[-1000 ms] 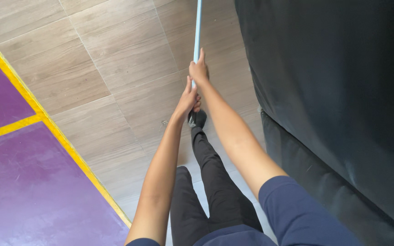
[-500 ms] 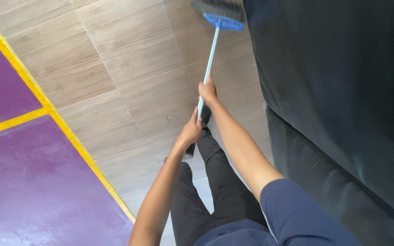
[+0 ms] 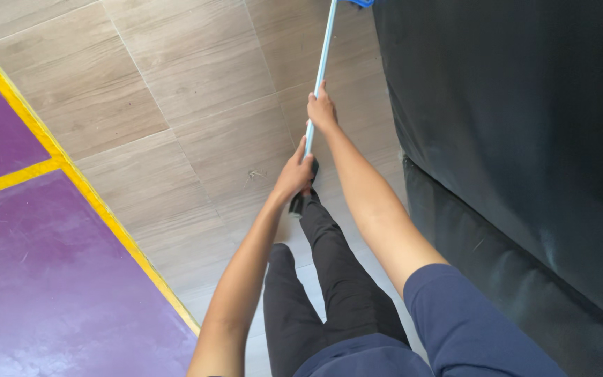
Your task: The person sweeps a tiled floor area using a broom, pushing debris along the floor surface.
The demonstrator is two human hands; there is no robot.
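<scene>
Hands on my feed are stacked along a broom handle (image 3: 321,63): my right hand (image 3: 322,110) sits farther up, fingers wrapped closed around the pole, and my left hand (image 3: 296,172) clamps it nearer to me, close to the pole's near end, also fully closed on it. Risk, as I judge it, sits mostly on the right side of the scene, where a big black upholstered piece (image 3: 518,139) stands just beside the handle; a wide stroke could knock the pole or my right elbow against its glossy cover and scuff it. The broom head (image 3: 360,3) is almost out of view at the far edge, only a sliver of blue showing, so I cannot tell whether the bristles sit flat on the floor, and working half blind could send debris under the black piece rather than away from it. A small speck (image 3: 254,174) lies on the tiles just left of my left hand and could easily be missed. My foot (image 3: 301,202) is planted right beneath the pole's near end, so a hard pull toward me could jab it. The handle itself is a thin, straight, pale blue pole, slanting from near left to far right over the wood-look tile floor (image 3: 176,91). At near left lies a purple surface (image 3: 57,279) edged with a yellow line (image 3: 106,209).
</scene>
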